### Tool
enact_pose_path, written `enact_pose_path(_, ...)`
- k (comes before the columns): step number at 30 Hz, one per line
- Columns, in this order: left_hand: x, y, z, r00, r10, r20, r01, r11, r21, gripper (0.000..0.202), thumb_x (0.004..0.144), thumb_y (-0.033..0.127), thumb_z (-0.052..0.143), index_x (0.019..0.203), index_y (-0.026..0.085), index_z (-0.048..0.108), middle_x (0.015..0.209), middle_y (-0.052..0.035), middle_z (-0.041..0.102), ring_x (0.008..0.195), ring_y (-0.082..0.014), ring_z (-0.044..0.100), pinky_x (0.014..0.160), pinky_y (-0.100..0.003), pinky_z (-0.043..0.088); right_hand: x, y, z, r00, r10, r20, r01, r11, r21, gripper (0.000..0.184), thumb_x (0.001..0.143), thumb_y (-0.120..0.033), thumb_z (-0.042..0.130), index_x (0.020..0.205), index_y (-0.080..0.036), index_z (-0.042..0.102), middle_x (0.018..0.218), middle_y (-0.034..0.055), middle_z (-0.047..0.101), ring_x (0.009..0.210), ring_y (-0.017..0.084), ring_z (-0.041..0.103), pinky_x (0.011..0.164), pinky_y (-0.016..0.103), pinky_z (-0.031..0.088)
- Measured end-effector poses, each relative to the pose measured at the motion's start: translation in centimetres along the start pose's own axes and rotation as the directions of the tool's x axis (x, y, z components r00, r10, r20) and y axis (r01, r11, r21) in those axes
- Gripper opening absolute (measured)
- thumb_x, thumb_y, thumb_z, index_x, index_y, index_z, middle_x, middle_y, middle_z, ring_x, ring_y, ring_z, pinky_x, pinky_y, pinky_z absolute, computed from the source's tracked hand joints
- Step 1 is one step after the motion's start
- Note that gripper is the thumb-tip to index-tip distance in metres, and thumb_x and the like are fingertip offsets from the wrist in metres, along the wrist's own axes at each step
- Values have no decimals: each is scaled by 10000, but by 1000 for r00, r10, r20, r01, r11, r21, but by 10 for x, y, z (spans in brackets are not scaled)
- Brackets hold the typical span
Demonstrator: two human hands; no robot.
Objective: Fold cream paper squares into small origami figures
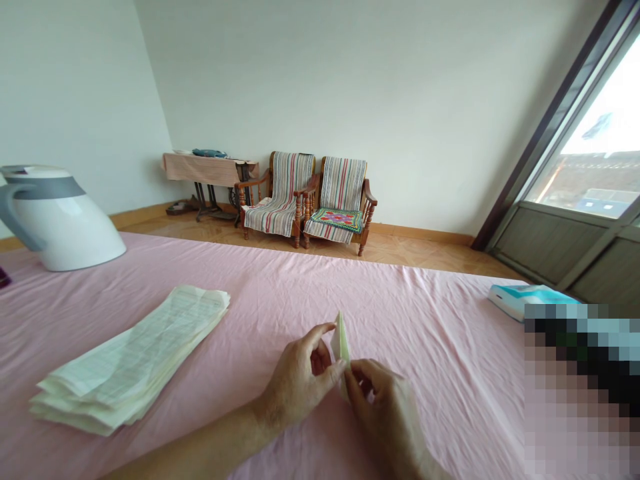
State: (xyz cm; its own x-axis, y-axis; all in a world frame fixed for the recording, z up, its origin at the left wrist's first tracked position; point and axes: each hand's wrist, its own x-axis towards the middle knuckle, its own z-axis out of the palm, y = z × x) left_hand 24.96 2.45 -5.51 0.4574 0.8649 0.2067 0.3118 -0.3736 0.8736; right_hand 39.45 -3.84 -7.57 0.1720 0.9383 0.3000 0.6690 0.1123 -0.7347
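Your left hand [300,370] and right hand [387,397] both pinch the folded pale-green paper [341,339] between thumb and fingers, so line up its edges and press the crease evenly.

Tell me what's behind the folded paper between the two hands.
Behind the folded paper lies the pink cloth, with two chairs farther back. The paper covers the cloth directly behind it; the left hand and right hand hide more.
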Motion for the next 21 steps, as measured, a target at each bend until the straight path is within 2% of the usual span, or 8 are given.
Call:
enact_pose_path(5, -1, 2, 0, 999, 4, -38, -4, 1000, 10, 536, 774, 273, 633, 1261, 88, 508, 665, 11, 597, 614, -151, 574, 601, -243, 450, -3, -2, 1, 1000, -3, -21, 2, 999, -48, 304, 893, -361, 477, 693, -226, 663, 643, -3, 643, 565, 134, 579, 529, 223, 360)
enact_pose_path(10, -1, 2, 2, 999, 11, -34, -9, 998, 61, 417, 791, 181, 556, 1201, 107, 553, 667, 7, 607, 603, -145, 576, 580, -230, 429, -2, 1, 4, 1000, -7, -15, 6, 996, -88, 276, 870, -331, 492, 661, -226, 638, 608, -12, 631, 539, 129, 569, 496, 212, 346)
enact_pose_path(14, -3, 0, 5, 999, 22, -49, -17, 993, 116, 357, 773, 132, 538, 1126, 131, 592, 664, 7, 604, 603, -151, 572, 571, -230, 414, 0, 1, 5, 998, 58, -33, -61, 993, -103, 229, 842, -323, 498, 658, -230, 596, 555, -28, 599, 480, 122, 539, 460, 218, 313)
enact_pose_path(18, -9, 1, 8, 993, 101, -55, -85, 966, 245, 451, 754, 79, 516, 1196, 155, 568, 734, -15, 637, 656, -167, 591, 624, -250, 438, 3, -1, 0, 995, 74, -70, -80, 993, -86, 157, 824, -357, 533, 742, -233, 583, 630, -33, 625, 513, 129, 559, 493, 226, 336)
enact_pose_path(21, -13, 1, 10, 983, 177, -45, -153, 932, 328, 510, 745, 52, 505, 1235, 181, 560, 765, -22, 647, 694, -178, 596, 662, -267, 448, 7, 0, -5, 997, 49, -53, -52, 997, -60, 119, 830, -304, 518, 803, -238, 613, 740, -24, 659, 568, 134, 581, 535, 235, 358)
